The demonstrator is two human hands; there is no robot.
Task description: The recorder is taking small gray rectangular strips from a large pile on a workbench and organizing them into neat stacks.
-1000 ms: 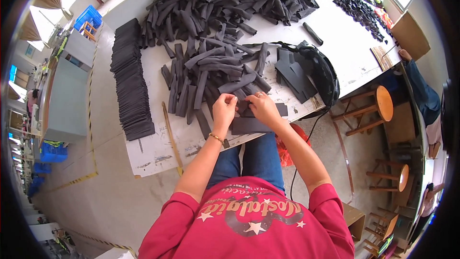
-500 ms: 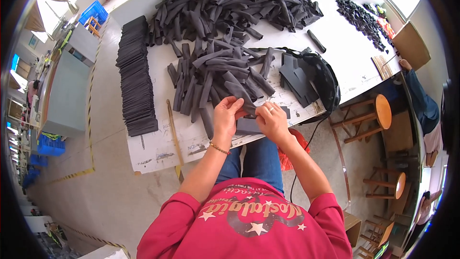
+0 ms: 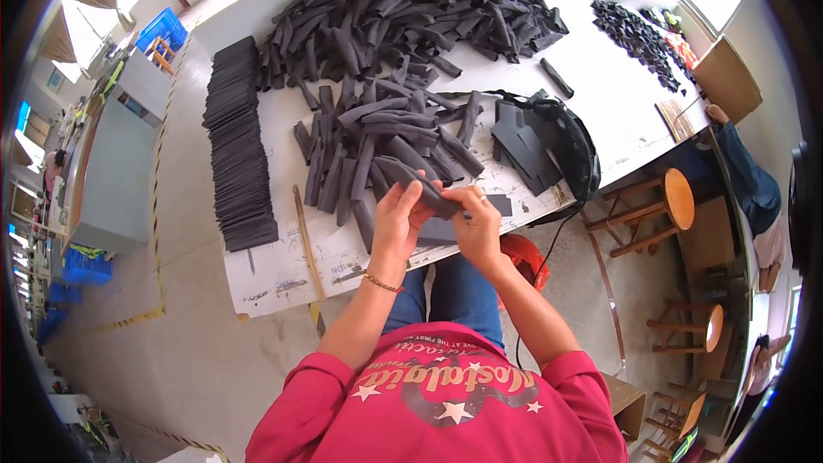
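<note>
Head view: blue crate (image 3: 161, 32) upper left.

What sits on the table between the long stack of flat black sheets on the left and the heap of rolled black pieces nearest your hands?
Head view: a thin wooden stick lies on bare white tabletop.

A dark grey rolled strip (image 3: 422, 188) lay slanted just above the table's near edge, one end low on the right, its surface soft and slightly creased.
</note>
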